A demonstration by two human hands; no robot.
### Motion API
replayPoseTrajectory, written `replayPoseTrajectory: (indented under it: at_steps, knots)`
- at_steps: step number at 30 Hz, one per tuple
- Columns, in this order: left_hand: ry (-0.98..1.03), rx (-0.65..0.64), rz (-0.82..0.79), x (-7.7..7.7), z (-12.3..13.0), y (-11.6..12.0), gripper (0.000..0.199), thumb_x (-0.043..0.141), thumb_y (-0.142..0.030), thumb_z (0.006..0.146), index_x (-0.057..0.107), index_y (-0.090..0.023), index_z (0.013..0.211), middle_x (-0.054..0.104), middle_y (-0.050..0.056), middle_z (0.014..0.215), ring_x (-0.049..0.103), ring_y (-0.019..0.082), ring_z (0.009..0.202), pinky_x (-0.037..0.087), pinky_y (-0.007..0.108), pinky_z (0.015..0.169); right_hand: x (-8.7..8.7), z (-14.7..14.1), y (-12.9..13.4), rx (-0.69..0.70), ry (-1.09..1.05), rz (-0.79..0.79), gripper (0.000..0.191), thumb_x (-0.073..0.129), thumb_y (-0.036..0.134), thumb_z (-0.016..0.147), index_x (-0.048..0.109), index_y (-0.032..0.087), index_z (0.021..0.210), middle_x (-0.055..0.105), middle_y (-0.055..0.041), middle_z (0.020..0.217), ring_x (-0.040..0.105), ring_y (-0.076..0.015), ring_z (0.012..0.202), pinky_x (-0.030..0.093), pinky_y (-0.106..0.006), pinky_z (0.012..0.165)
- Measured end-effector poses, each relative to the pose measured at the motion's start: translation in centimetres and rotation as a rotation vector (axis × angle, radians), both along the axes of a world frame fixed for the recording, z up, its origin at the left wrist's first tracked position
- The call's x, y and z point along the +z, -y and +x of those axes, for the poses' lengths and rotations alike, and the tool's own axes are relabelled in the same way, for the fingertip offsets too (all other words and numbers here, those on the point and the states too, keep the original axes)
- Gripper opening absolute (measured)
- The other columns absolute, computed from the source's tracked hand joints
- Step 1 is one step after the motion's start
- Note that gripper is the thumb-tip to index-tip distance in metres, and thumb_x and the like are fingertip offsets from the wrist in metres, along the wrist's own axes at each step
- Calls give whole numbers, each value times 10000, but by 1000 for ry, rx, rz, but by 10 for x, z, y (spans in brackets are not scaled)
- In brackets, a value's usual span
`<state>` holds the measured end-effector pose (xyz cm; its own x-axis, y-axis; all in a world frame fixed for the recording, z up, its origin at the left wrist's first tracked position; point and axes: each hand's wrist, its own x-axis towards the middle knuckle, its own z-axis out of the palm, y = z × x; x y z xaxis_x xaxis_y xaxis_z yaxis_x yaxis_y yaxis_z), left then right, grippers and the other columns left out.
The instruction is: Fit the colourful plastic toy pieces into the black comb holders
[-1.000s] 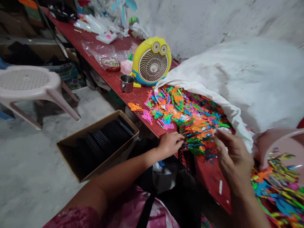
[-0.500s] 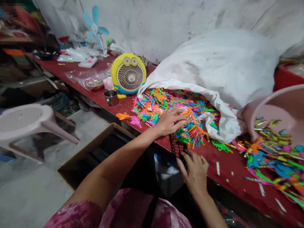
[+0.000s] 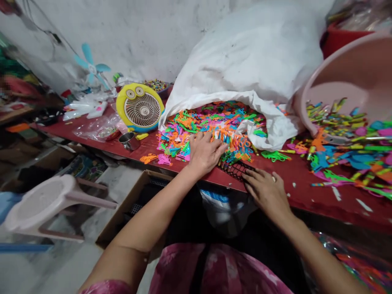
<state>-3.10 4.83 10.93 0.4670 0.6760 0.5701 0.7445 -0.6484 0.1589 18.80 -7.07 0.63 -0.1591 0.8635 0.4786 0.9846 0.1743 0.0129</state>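
Plastic shapes (image 3: 186, 126) under left hand (image 3: 206, 153); right hand (image 3: 266, 192) palm-down

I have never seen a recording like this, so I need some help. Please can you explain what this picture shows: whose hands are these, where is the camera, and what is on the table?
There is no machine here. These are a person's own two bare hands, seen from a camera worn on that person's head, which looks forward and down. The left hand lies flat on a heap of small, brightly coloured plastic pieces, which spill from a white sack onto a red table. The right hand rests beside a black plastic grid strip at the table's edge. Neither hand clearly holds anything. More pieces lie around a tilted pink basin.
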Motion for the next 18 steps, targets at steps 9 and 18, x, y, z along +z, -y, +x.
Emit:
replayPoseTrajectory:
  at_steps: [9,18]
  knots:
    - [-70,11,76,16,22,13,419,428,-543,980,754,-281,974,659,71,893,519,258,918,291,445,861,-2,48,-37,-135,-73,-87,368,395,284,1001,679,265,1235,615,-9,1371,520,-279,1210,374,-426,910]
    - [-63,-211,-52,17,34,-7,269,678,-381,879,683,-256,1118,719,31,1065,598,239,1041,348,406,951,-6,51,-40,-100,-164,-92,369,419,264,976,674,259,1242,601,-19,1387,490,-267,1264,373,-432,948]
